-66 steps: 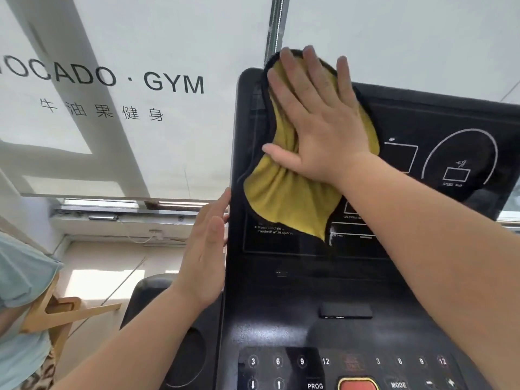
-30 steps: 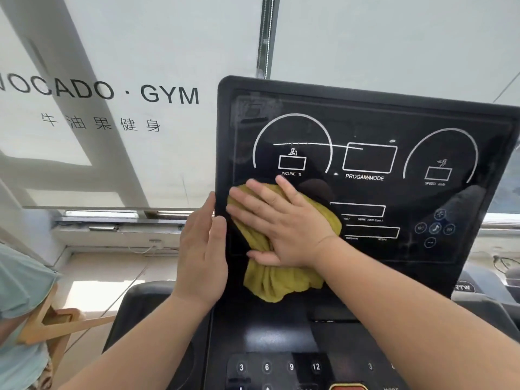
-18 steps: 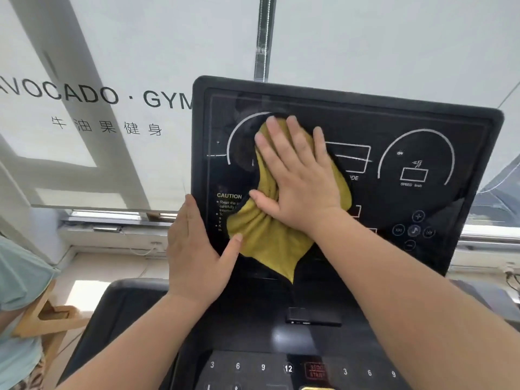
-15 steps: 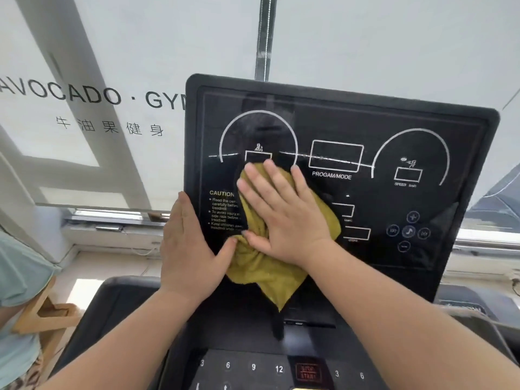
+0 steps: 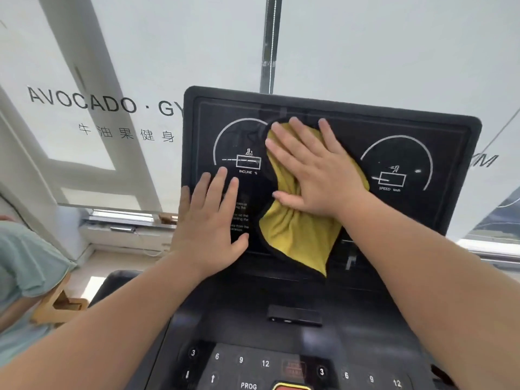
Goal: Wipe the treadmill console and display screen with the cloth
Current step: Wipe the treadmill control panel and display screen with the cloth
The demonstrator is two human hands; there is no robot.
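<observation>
The black treadmill display screen (image 5: 399, 128) stands upright in front of me, with an incline dial at left and a speed dial at right. My right hand (image 5: 312, 170) lies flat, fingers spread, pressing a yellow cloth (image 5: 298, 235) against the middle of the screen; the cloth's lower part hangs down past the screen's bottom edge. My left hand (image 5: 211, 223) rests flat and open on the screen's lower left, over the caution text, its thumb near the cloth. The console (image 5: 281, 364) with number buttons lies below.
A white window blind (image 5: 112, 80) printed with "AVOCADO · GYM" hangs behind the treadmill. A person in a pale green shirt (image 5: 25, 277) stands at the left edge beside a wooden object (image 5: 59, 302). A small black slot (image 5: 294, 318) sits mid-console.
My right hand has swept the cloth up and to the right, from the screen's lower left to its upper middle. My left hand has moved from the screen's left edge onto its face.
</observation>
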